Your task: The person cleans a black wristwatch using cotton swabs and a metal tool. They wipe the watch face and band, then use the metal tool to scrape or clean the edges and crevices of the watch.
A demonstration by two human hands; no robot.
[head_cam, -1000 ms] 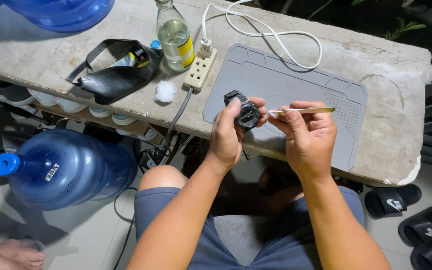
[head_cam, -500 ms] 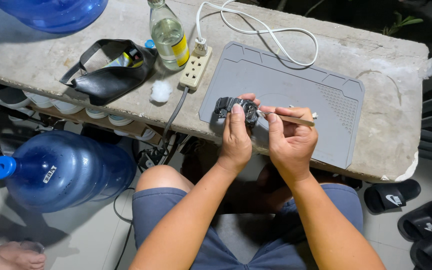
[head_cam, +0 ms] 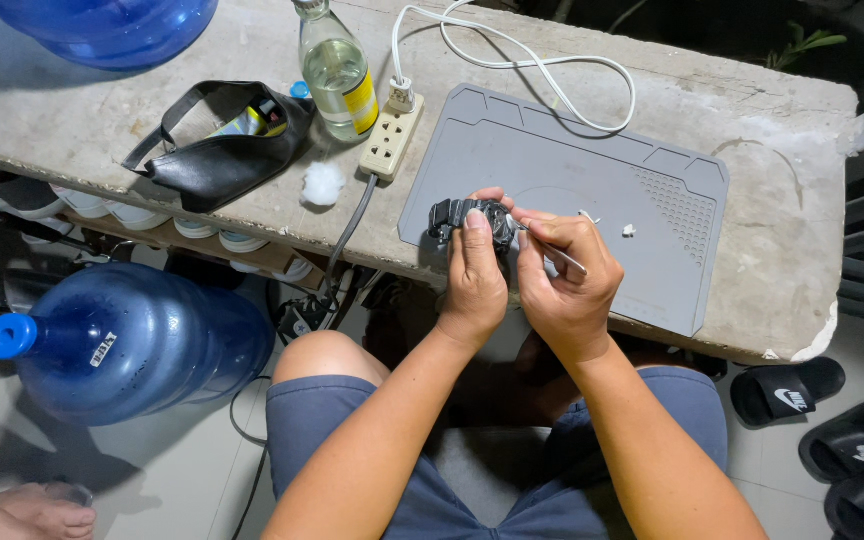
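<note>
Compared with a second ago, both hands have moved lower and closer to the body, bringing the black wristwatch from above the mat's centre to its near edge, and the thin tool now points at the watch case rather than lying level across it. This suggests the work has shifted from positioning to close contact on the case. The left hand grasps the watch, thumb laid over it. The right hand pinches the tool between its fingers. The watch is dark and chunky, its strap projecting left, over the grey work mat on the concrete bench.
</note>
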